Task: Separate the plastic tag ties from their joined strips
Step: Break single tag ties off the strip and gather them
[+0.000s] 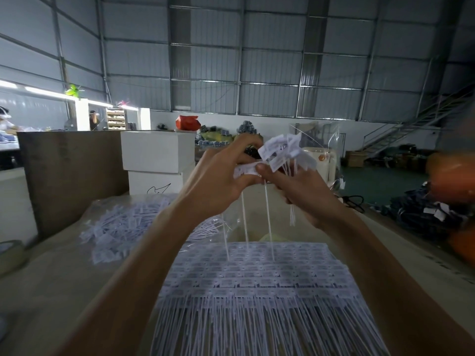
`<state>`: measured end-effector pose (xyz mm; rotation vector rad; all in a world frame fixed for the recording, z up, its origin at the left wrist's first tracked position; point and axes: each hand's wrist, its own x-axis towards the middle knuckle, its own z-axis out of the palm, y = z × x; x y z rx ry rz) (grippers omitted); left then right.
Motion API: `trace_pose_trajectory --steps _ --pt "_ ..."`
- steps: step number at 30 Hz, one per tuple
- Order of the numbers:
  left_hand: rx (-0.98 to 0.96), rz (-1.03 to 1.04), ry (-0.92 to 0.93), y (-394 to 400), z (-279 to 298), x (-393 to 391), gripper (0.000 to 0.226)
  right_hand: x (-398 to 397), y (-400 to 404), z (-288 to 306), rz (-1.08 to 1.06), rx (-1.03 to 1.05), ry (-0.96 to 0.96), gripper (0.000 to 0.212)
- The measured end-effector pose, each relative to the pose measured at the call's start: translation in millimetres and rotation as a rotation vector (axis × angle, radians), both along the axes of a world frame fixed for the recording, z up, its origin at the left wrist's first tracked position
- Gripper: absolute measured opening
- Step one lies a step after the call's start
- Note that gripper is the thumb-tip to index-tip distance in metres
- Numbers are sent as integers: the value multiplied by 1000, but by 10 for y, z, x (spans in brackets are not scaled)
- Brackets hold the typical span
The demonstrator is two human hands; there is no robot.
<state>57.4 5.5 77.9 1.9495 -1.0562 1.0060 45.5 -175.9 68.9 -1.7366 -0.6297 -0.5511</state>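
Note:
Both hands are raised above the table. My left hand (221,178) grips a short joined strip of white tag ties (246,170), whose thin tails (268,222) hang down. My right hand (295,191) pinches the strip's right end and also holds a fanned bunch of separated ties (282,150). Below my forearms lies a thick stack of joined tie strips (257,278), tails pointing toward me. A loose heap of separated ties (123,227) lies on the table to the left.
A brown cardboard box (72,176) and white boxes (156,150) stand at the back left of the table. A tape roll (10,253) sits at the left edge. Clear plastic bags (321,142) stand behind my hands. Dark goods and orange objects (452,176) lie on the right.

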Motion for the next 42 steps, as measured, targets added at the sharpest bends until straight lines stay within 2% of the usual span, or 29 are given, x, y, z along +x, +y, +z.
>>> trace_pose_trajectory --steps 4,9,12,17,23,32,35,39,42 --pt "27 -32 34 -4 -2 8 42 -4 -29 30 -59 81 42 10" --pt "26 136 -50 37 -19 55 42 18 -142 74 -50 219 108 25" --pt "52 268 -102 29 -40 53 43 18 -148 83 -20 278 116 27" --pt "28 383 -288 32 -43 5 31 12 -111 66 -65 210 86 21" --pt "95 427 -338 20 -29 -40 22 -21 -92 75 -155 138 26 21" --pt "86 318 -105 27 -19 51 19 -39 -93 97 -177 65 -14 15" --pt "10 176 64 41 -9 79 17 -55 -91 95 -168 54 -22 15" --pt "-73 31 173 46 8 83 19 -53 -95 78 -168 8 -50 19" --pt "-114 -107 271 50 22 62 24 -71 -91 79 -108 -22 -118 12"
